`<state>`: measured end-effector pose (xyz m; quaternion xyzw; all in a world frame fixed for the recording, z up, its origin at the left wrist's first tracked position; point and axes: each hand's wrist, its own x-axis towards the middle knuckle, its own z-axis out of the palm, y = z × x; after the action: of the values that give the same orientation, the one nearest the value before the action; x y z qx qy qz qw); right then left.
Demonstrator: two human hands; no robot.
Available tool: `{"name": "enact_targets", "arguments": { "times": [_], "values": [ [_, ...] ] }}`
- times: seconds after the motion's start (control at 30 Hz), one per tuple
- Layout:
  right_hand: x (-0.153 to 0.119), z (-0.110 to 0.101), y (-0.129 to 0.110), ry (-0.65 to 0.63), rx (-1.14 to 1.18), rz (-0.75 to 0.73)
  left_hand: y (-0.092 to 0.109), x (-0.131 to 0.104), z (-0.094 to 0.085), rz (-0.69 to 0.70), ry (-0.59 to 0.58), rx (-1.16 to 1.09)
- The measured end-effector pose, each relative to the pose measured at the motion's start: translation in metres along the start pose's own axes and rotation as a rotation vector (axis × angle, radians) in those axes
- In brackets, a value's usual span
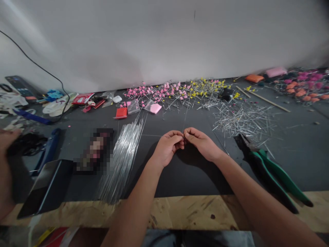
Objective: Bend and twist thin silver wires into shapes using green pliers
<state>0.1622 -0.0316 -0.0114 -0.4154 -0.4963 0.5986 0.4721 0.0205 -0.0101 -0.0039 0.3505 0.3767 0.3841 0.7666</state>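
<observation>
From where I stand, the person's left hand (169, 145) and right hand (202, 140) meet fingertip to fingertip just above the middle of the dark surface (185, 187). The grip of each is a closed pinch, thumb against forefinger with no gap that I can see, and both seem to have hold of a thin wire (151, 135) where they meet; exactly how it sits between the fingertips is hidden.

The wire lies to the left of that pinch. Its long axis runs sideways, nearly level across the view, out past the left hand toward the bundle of straight wires (128, 147), so the left hand is nearer its free length. Another faint line (185, 115) rises from the fingertips toward the pink-tipped stems (164, 91); I can't tell whether it is the same wire.

The wire itself looks pale, silvery and straight, very fine, with nothing visible on the stretch that shows. Off by the right forearm lie the green-handled pliers (272, 166), well apart from both hands, with a heap of loose short wires (244, 118) beyond them.
</observation>
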Motion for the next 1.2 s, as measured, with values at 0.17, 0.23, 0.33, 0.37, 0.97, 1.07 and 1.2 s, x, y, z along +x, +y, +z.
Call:
{"name": "enact_targets", "arguments": {
  "times": [0.17, 0.23, 0.33, 0.37, 0.97, 1.07, 1.2],
  "values": [
    [0.0009, 0.0016, 0.0031, 0.091, 0.091, -0.011, 0.0011, -0.0005, 0.0005, 0.035, 0.035, -0.012],
    [0.0010, 0.0025, 0.0026, 0.095, 0.098, -0.012, 0.0013, -0.0004, 0.0005, 0.060, 0.038, -0.013],
    [0.0013, 0.0036, 0.0012, 0.093, 0.086, -0.011, 0.0011, -0.0002, 0.0006, 0.072, 0.036, -0.016],
    [0.0015, 0.0036, 0.0010, 0.101, 0.085, -0.007, 0.0008, -0.0001, 0.0006, 0.070, 0.034, -0.015],
    [0.0003, 0.0011, -0.0030, 0.013, -0.044, 0.004, 0.0011, -0.0009, 0.0009, 0.037, 0.010, -0.004],
    [0.0002, 0.0020, -0.0036, 0.012, -0.049, 0.007, 0.0014, -0.0006, 0.0005, 0.031, 0.004, 0.000],
    [-0.0002, 0.0012, -0.0022, 0.003, -0.052, -0.001, 0.0014, -0.0005, 0.0002, 0.032, -0.018, 0.018]
  ]
}}
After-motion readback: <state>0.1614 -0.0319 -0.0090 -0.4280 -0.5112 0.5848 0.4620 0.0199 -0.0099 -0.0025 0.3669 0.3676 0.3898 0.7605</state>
